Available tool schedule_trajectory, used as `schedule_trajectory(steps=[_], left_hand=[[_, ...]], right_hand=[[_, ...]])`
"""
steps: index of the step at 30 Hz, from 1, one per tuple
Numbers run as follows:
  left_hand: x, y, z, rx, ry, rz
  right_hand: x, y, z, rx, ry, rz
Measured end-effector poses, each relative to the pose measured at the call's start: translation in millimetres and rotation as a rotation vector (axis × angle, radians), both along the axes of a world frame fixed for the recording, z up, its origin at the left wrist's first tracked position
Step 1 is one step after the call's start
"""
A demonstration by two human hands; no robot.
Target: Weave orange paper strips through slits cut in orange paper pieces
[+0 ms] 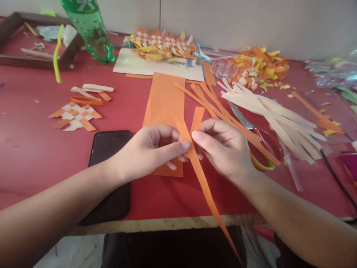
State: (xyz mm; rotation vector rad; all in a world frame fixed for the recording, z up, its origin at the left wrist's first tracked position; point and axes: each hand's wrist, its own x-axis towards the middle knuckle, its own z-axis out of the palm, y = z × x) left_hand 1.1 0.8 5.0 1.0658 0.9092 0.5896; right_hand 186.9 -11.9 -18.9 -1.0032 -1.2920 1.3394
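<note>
1 long orange strip [205, 186] slants down-right through the left hand [149, 150].

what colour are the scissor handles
Red and yellow: the scissors' handles show best in the head view, partly covered by orange strips.

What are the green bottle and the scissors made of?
The green bottle looks like shiny, thin plastic: light shines through it. The scissors seem to have metal blades, grey and smooth, and probably plastic handles, coloured red and yellow.

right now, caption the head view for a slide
Left hand and right hand hold orange paper over a red table
</note>
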Motion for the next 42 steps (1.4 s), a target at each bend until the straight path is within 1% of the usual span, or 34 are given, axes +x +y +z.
schedule_trajectory(steps=[2, 5, 12, 16, 18, 20, 23, 26, 28, 32, 35, 37, 39, 42], left_hand=[[0.3, 0.3, 1.2, 0.005, 0.01, 0.002], [1.1, 1.3, 0.7, 0.019, 0.009, 0.031], [0.1, 1.1, -4.0, 0.026, -0.021, 0.059], [-0.8, 1.0, -5.0, 0.031, -0.019, 0.094], [-0.8, 1.0, -3.6, 0.039, -0.012, 0.067], [-0.3, 1.0, -1.3, 0.045, 0.002, 0.003], [0.7, 0.5, 1.3, 0.057, 0.02, -0.051], [1.1, 0.1, 1.8, 0.053, 0.027, -0.027], [1.0, 0.2, 1.2, 0.048, 0.031, -0.018], [0.0, 1.1, -0.8, 0.046, 0.02, 0.007], [-1.0, 0.8, -2.0, 0.04, -0.003, 0.03], [-1.5, -0.1, -2.0, 0.035, -0.029, 0.001], [-1.6, -1.0, -1.6, 0.029, -0.048, -0.057], [-1.0, -1.3, -1.0, 0.023, -0.045, -0.087]], right_hand=[[1.2, 0.1, -0.7, -0.036, 0.027, 0.052], [2.7, -0.1, -1.7, -0.065, 0.004, 0.115], [2.3, -0.5, -3.1, 0.043, -0.054, 0.069], [1.8, 0.4, -3.8, 0.036, -0.049, 0.032], [1.3, 1.1, -3.4, 0.016, -0.036, 0.025], [0.8, 1.6, -2.3, -0.006, -0.02, 0.023], [0.7, 1.2, -0.2, -0.054, 0.021, 0.063], [1.8, 0.2, 0.3, -0.105, 0.041, 0.131], [2.6, -0.4, -1.0, -0.11, 0.036, 0.141], [3.0, -0.8, -4.5, -0.068, 0.002, 0.095], [1.9, -0.5, -3.8, -0.04, -0.014, 0.059], [0.8, 0.1, -1.4, -0.033, -0.016, 0.045], [0.0, 0.5, 1.4, -0.044, -0.009, 0.043], [0.5, 0.1, 3.3, -0.09, 0.02, 0.115]])
